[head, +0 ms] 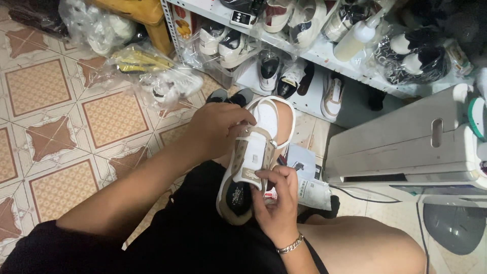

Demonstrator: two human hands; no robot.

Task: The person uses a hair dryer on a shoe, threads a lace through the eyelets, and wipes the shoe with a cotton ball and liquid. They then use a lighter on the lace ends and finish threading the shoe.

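A white and tan sneaker (252,157) lies across my lap, toe pointing away, its dark insole showing near the heel. My left hand (218,127) grips the shoe's left side around the middle, fingers curled over the tongue area. My right hand (276,203), with a silver chain bracelet on the wrist, holds the heel end and pinches the tan strap near the opening. Black shorts cover my lap beneath the shoe.
A white metal shelf (314,53) ahead holds several bagged shoes and a white squeeze bottle (357,38). Plastic bags of footwear (152,71) lie on the tiled floor at left. A white sewing machine (406,147) stands at right, papers (304,172) beside my knee.
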